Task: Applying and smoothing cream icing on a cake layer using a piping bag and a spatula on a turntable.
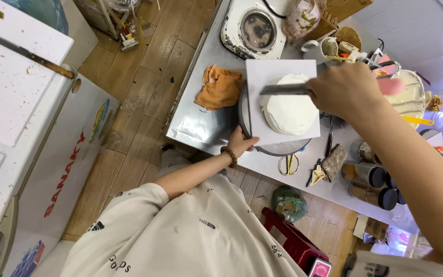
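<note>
A round cake covered in white cream (289, 110) sits on a square white board (256, 77) on top of a grey turntable (283, 149). My right hand (345, 91) grips the handle of a long metal spatula (283, 89), whose blade lies across the cake's top edge. My left hand (242, 143) touches the near left rim of the turntable and the board's corner; a beaded bracelet (229, 156) is on that wrist.
An orange cloth (220, 87) lies left of the board on the metal table (196, 125). Scissors (288, 164), dark-lidded jars (370, 174) and a cream bowl (411, 95) stand to the right. A white chest freezer (21, 118) stands at left, a red stool (293, 241) below the table.
</note>
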